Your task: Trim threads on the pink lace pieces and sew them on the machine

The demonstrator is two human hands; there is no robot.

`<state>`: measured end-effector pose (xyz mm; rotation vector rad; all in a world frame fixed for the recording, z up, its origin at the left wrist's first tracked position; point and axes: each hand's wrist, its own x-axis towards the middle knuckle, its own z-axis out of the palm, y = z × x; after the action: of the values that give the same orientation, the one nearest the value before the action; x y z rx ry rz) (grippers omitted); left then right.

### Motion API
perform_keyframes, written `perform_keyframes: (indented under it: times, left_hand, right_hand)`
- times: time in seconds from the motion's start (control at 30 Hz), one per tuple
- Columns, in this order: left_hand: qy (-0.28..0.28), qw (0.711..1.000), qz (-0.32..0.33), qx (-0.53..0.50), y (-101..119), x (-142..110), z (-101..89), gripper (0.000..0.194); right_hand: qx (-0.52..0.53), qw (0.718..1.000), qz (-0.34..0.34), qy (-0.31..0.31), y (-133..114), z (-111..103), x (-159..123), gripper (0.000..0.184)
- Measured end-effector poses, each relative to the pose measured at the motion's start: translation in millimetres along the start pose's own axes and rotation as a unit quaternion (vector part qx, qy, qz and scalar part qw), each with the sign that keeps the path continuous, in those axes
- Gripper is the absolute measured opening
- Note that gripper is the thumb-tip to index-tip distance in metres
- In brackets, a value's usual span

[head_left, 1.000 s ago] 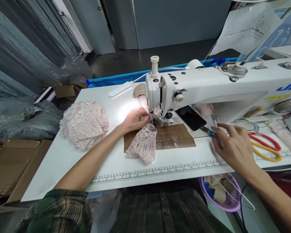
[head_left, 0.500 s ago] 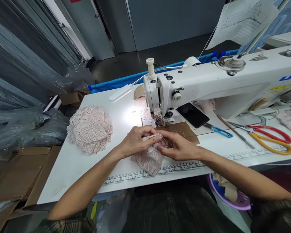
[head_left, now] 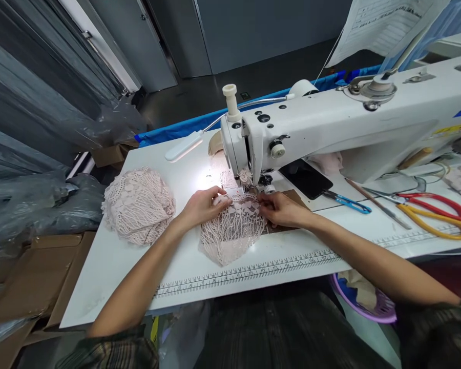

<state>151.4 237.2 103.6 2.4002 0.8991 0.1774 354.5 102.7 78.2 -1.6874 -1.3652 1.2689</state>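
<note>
A pale pink lace piece (head_left: pixel 232 228) lies spread on the table in front of the sewing machine (head_left: pixel 311 125), its upper edge close to the presser foot. My left hand (head_left: pixel 205 205) pinches the lace near its upper left corner between thumb and fingers. At the upper right edge, my right hand (head_left: pixel 282 209) has its fingers closed on the same piece. More pink lace shows behind the needle area. Whether the lace lies under the foot, I cannot tell.
A pile of pink lace (head_left: pixel 138 205) sits at the left. Right of the machine head lie a black phone (head_left: pixel 305 178), blue-handled snips (head_left: pixel 348 202) and scissors (head_left: pixel 434 210). A printed ruler (head_left: pixel 253 270) runs along the front edge; a purple basket (head_left: pixel 384 310) stands below.
The bunched lace has been opened out flat and brought up to the presser foot. My hands have moved apart, each to one side of it.
</note>
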Motion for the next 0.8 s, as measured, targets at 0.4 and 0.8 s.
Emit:
perform_keyframes:
  times: [0.4,0.8]
  left_hand:
    - [-0.156,0.960,0.005,-0.234,6.2,-23.5,9.5,0.032]
    - [0.012,0.974,-0.056,-0.217,19.9,-23.4,38.4,0.033]
  right_hand:
    - [-0.121,0.991,0.001,0.052,23.8,-75.4,-17.7,0.028]
    - [-0.238,0.965,0.004,0.111,12.8,-62.1,-14.5,0.037]
